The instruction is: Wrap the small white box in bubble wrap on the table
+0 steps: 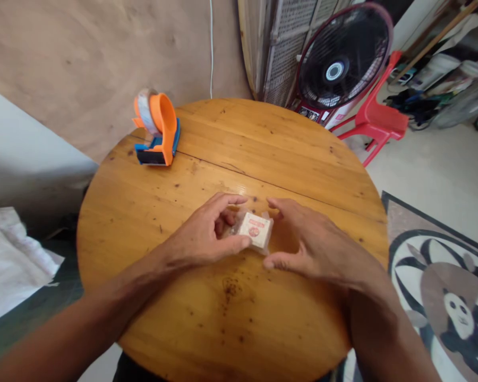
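A small white box point(256, 231) with red print on its top sits near the middle of the round wooden table point(231, 313). Clear plastic film appears wrapped around it, with loose ends sticking out at its sides. My left hand point(211, 228) is beside the box's left side, thumb and index finger spread apart. Its thumb tip overlaps the near left corner; whether it presses there I cannot tell. To the right, my right hand point(306, 239) curves around the box with thumb and fingers wide apart, a small gap from it.
An orange and blue tape dispenser point(168, 130) with a roll of clear tape stands at the table's far left. Behind the table are a dark red fan point(338, 63) and a red plastic chair point(382, 119). A panda-patterned mat point(434, 281) lies on the floor at right.
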